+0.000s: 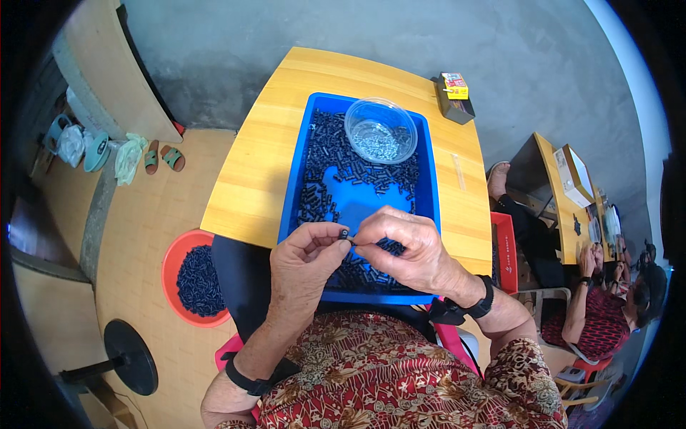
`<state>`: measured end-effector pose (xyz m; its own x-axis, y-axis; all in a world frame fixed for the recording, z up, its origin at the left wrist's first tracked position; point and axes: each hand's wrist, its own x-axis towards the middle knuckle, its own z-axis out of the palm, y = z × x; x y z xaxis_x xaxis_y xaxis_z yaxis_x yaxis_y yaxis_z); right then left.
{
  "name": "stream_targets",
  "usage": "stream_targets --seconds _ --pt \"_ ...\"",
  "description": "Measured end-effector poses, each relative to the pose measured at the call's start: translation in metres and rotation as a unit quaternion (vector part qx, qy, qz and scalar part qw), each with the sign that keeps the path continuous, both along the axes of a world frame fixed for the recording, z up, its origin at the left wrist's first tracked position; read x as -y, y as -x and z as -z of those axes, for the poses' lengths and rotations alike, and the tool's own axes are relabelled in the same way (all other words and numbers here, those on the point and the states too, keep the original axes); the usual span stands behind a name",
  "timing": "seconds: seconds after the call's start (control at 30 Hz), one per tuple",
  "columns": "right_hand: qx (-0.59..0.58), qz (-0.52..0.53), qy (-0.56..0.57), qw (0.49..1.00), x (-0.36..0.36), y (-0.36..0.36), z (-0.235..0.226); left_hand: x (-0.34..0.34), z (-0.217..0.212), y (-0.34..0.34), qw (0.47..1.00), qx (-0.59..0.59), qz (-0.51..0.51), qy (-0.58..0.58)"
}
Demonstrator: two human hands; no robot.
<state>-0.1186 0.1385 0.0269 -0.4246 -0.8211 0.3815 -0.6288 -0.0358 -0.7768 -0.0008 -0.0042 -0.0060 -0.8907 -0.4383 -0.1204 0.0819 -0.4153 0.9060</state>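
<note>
Between the thumb and fingers of my left hand [304,266] is a small black cylindrical piece [344,234], its round end showing. My right hand [411,250] pinches against that piece from the right; whatever is between its fingertips is too small to name. Both hands are above the near part of a blue tray [291,187]. Many loose black cylindrical pieces [327,143] lie in the tray, mostly along its far and left sides. Resting on them at the far right is a clear round tub [348,132] with small silvery parts [377,146] inside.
The tray stands on a yellow wooden table [250,182]; a dark box [455,107] with a yellow packet [455,86] sits at its far right corner. An orange-red basin [171,268] of black pieces is on the floor at left. Another person [593,322] sits at a right-hand table near a red crate [506,254].
</note>
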Motion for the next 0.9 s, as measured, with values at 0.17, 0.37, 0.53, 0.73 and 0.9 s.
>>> stream_targets --seconds 0.17,0.37,0.53,0.73,0.9 --pt "0.007 0.036 -0.004 0.999 0.002 -0.003 -0.006 0.001 0.001 0.001 1.000 -0.006 0.001 -0.005" --pt "0.149 0.075 -0.038 0.985 -0.006 -0.004 0.000 -0.003 -0.001 0.004 0.999 0.013 -0.001 -0.045" --pt "0.190 0.084 -0.009 0.978 -0.010 -0.009 0.005 -0.007 0.000 0.003 0.999 -0.007 0.020 -0.041" --pt "0.153 0.084 0.018 0.984 -0.011 -0.007 0.006 -0.008 -0.003 0.004 0.999 -0.020 0.022 -0.027" --pt "0.164 0.107 0.059 0.979 -0.012 0.001 0.004 -0.007 -0.005 0.006 0.999 0.001 0.032 -0.018"
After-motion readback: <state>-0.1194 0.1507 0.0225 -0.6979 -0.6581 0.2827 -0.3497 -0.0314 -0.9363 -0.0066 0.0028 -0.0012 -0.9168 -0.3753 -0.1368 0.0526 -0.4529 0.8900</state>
